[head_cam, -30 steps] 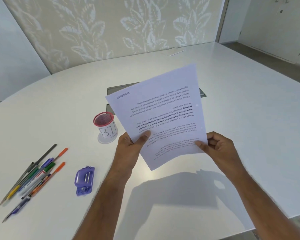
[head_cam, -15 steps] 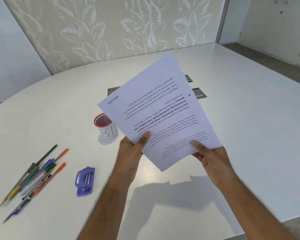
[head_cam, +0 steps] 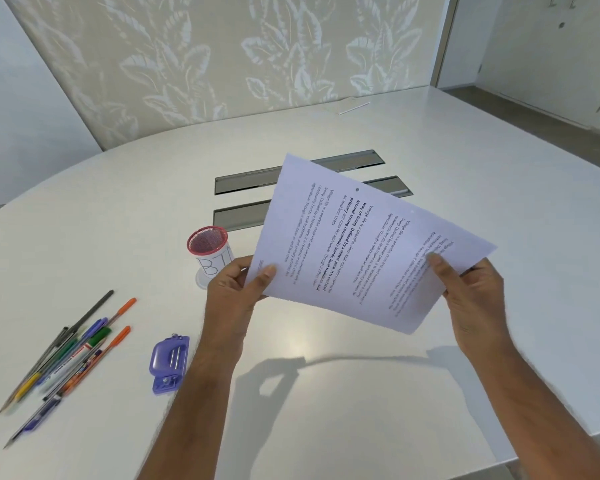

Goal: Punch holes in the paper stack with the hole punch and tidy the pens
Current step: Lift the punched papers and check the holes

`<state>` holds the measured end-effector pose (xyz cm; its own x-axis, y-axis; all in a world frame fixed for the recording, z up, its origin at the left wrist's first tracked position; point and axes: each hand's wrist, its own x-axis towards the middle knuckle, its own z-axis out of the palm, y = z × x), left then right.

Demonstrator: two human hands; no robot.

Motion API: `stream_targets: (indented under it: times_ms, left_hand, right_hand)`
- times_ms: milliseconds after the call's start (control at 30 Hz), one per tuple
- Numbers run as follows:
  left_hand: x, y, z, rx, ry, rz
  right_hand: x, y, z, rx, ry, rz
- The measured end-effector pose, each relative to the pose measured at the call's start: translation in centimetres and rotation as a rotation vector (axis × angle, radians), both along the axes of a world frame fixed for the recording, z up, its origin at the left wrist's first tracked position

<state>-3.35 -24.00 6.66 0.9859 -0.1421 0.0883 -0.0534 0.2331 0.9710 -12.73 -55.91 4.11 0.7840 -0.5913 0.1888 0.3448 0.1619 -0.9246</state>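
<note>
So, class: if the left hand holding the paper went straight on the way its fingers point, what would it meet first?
Probably the red-rimmed mesh pen cup. The left hand pinches the paper stack at its left edge, and the cup stands just beyond its knuckles. The hand is raised, though, so it might pass above the rim; depth is unclear.
</note>
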Motion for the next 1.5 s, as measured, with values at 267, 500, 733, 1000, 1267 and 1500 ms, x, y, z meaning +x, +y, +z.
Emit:
stream_targets:
  times_ms: [267, 500, 733, 1000, 1267, 1500]
  left_hand:
    - [0.4, -0.6, -0.4, 0.277, -0.068, -0.031]
    - [0.5, -1.7, -2.7, 0.454, -0.152, -0.002]
    - [-0.7, -1.8, -5.5, 0.492, -0.069, -0.052]
    - [-0.6, -2.3, -3.4, 0.394, 0.018, -0.030]
    - [-0.6, -1.8, -2.1, 0.257, 0.045, 0.012]
    - [-0.6, -1.6, -2.0, 0.085, 0.088, 0.000]
  right_hand:
    - [-0.2, -0.1, 1.4, -0.278, 0.068, -0.064]
    - [0.0, 0.5, 0.7, -0.334, 0.098, -0.076]
    - [-0.3, 0.5, -4.4, -0.328, 0.290, 0.000]
    - [0.1, 0.2, -3.3, -0.342, 0.293, 0.015]
    - [0.1, -1.3, -2.8, -0.242, 0.219, 0.050]
    - [0.4, -1.4, -2.4, 0.009, 0.127, 0.126]
